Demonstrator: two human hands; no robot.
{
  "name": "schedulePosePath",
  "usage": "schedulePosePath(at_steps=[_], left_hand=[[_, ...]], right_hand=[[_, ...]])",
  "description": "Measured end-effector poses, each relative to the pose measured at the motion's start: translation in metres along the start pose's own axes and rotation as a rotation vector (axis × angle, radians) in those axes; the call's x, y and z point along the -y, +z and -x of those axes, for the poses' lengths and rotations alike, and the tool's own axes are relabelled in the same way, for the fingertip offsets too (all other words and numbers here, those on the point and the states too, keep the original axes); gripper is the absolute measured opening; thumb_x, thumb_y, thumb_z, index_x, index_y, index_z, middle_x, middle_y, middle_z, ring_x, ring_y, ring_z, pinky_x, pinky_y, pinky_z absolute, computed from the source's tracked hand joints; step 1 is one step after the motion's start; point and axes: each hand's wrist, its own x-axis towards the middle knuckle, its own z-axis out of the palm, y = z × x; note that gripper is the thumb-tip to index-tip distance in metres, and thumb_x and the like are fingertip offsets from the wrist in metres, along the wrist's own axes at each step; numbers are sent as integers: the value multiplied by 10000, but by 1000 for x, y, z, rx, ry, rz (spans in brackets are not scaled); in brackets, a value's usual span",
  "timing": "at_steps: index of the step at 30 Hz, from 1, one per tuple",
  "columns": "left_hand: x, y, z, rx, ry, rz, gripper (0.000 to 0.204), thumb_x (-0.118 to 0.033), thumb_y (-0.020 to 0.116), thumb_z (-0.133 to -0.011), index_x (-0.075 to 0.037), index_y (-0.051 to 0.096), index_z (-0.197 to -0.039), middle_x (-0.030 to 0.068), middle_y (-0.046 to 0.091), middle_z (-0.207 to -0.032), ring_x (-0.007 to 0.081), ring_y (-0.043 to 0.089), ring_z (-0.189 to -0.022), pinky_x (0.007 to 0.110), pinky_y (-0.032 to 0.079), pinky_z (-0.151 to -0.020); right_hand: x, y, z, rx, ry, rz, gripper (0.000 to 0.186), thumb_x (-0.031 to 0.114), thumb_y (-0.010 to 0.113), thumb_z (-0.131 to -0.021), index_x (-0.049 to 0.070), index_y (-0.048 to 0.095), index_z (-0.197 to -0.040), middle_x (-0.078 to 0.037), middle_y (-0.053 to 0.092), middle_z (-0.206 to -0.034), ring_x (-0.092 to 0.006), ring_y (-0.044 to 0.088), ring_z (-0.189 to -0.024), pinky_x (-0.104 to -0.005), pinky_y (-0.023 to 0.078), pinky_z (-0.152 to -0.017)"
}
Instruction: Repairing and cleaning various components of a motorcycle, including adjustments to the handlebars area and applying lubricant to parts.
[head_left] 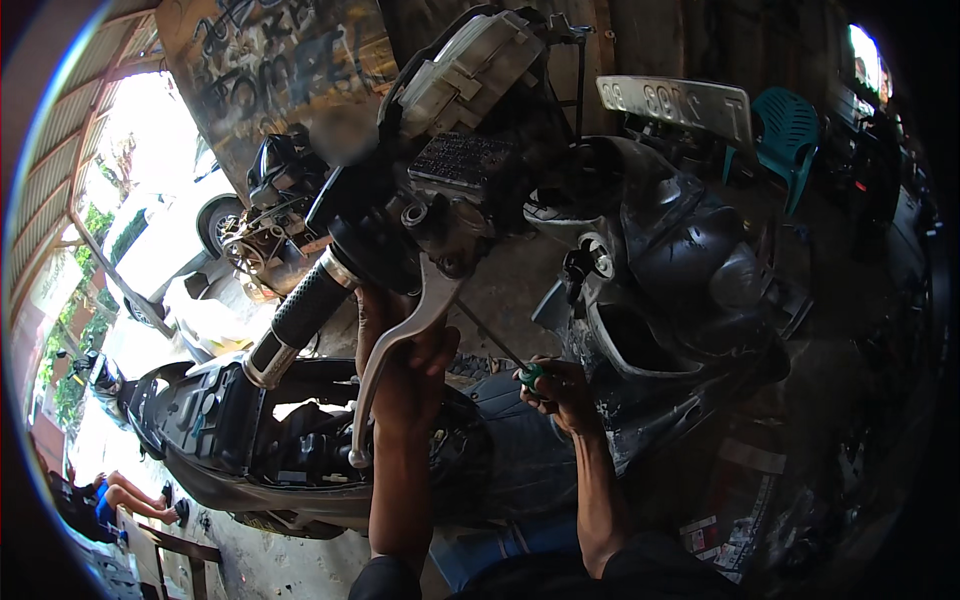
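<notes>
My right hand [562, 392] is closed round the green handle of a screwdriver [533, 377]. The thin shaft slants up and left toward the underside of the handlebar controls, where its tip is hidden. Raised under the handlebar, my left hand [428, 355] has its visible fingers curled; the silver brake lever [436, 301] crosses in front of it and hides part of it. Whatever those fingers grip does not show. Beside the lever is the black ribbed handlebar grip [308, 300] with metal ends. A dark brake fluid reservoir [455, 160] sits above the lever's pivot.
The motor scooter's body [240, 425], without its seat, stretches left below my hands. Dark fairing panels [690, 230] stand at the right, under a licence plate [680, 105]. A green plastic chair [785, 140] is farther back. A person's legs [130, 497] show at the lower left.
</notes>
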Motion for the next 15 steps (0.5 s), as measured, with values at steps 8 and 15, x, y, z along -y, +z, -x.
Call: schedulePosePath(at_steps=[8, 15], left_hand=[[0, 7, 1, -36, -16, -48, 450, -261, 436, -1131, -248, 440, -1580, -15, 474, -845, 72, 381, -621, 197, 351, -502], [-1, 10, 1, -20, -5, -44, 418, -259, 426, -1133, -237, 469, -1548, -13, 469, -849, 74, 384, -639, 195, 356, -511]], right_hand=[[-6, -23, -22, 26, 58, 12, 405, 339, 851, -930, -23, 761, -1086, -74, 704, -830, -100, 617, -607, -201, 402, -463], [-4, -21, -29, 35, -91, 94, 301, 250, 826, -944, -20, 761, -1059, -54, 664, -874, -89, 599, -620, -206, 424, -494]])
